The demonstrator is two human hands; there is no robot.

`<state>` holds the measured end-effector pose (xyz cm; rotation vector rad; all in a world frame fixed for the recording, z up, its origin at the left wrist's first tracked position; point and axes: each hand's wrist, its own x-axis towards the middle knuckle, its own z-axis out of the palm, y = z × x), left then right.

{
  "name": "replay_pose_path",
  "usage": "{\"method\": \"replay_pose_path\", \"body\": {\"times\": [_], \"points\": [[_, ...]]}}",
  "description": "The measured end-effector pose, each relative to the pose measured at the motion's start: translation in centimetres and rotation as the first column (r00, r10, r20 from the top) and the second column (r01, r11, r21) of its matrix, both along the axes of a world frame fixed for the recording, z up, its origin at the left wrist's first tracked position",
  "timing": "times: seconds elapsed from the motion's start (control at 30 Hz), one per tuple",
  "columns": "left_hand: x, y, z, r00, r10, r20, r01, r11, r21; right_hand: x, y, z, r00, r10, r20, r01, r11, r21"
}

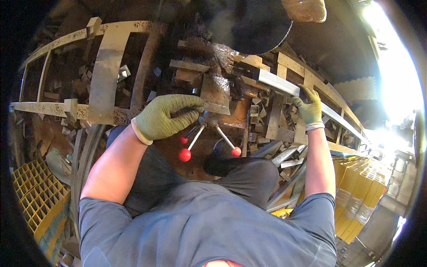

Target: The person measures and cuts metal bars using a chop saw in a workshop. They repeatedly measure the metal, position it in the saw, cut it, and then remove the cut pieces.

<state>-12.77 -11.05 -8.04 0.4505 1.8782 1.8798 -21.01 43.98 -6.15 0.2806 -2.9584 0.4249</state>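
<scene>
My right hand (308,107), in a yellow-green glove, is closed round a long, pale square metal tube (278,83). The tube slopes from the machine's middle toward the far right along a rail frame. My left hand (168,117), gloved alike, is beside the machine's clamp (215,95); its fingers stretch to the right with the thumb apart, and nothing shows between them. Its fingertips are close to the clamp's metal edge; whether they touch cannot be made out. Just below sits a spoked turning handle (210,123) with red ball knobs (184,155).
A round dark saw guard (253,26) hangs above the clamp. Rail frames (106,73) extend left and right, with metal offcuts (260,111) beneath. Yellow stacked tubes (360,191) stand at lower right, a yellow grid of tube ends (38,191) at lower left.
</scene>
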Motion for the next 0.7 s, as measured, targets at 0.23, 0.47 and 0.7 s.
{"method": "replay_pose_path", "body": {"times": [0.23, 0.47, 0.7], "points": [[0.1, 0.2, -0.1, 1.000, 0.011, -0.014, -0.012, 1.000, -0.025, -0.8, -7.3, -0.1, 0.998, 0.060, -0.019, -0.061, 0.994, -0.091], [-0.2, 0.2, -0.2, 0.999, 0.022, 0.036, -0.023, 1.000, 0.004, -2.5, -9.7, 1.1, 0.958, 0.189, 0.215, -0.133, 0.959, -0.252], [-0.3, -0.5, -0.7, 0.997, 0.028, -0.076, -0.031, 0.999, -0.039, -2.6, -10.0, 0.7, 0.955, 0.207, 0.215, -0.153, 0.958, -0.243]]}}
